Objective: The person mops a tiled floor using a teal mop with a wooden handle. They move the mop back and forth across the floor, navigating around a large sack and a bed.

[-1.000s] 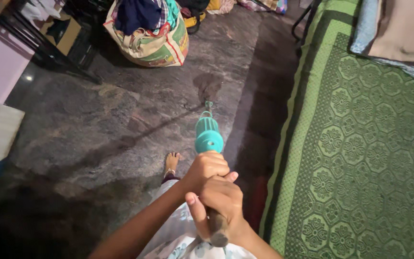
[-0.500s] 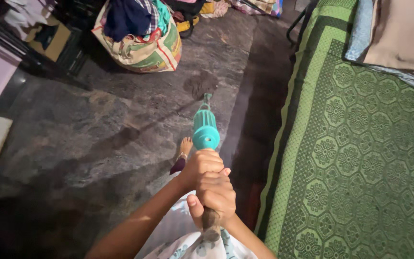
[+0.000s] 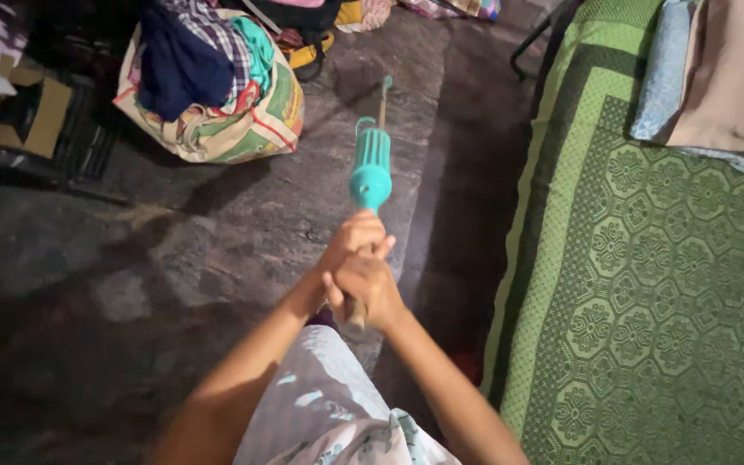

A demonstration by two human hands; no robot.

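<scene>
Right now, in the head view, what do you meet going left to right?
Cardboard box → cloth bag stuffed with clothes → teal broom handle, with both hands around it, left hand and right hand → green patterned bed cover.

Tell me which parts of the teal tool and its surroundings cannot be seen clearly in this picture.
Head view:
- Teal tool: grip end hidden by the left hand and right hand.
- Its far tip: too thin and dim to identify.
- Cloth bag: contents piled, lower ones hidden.
- Green bedspread: cut by the right edge.
</scene>
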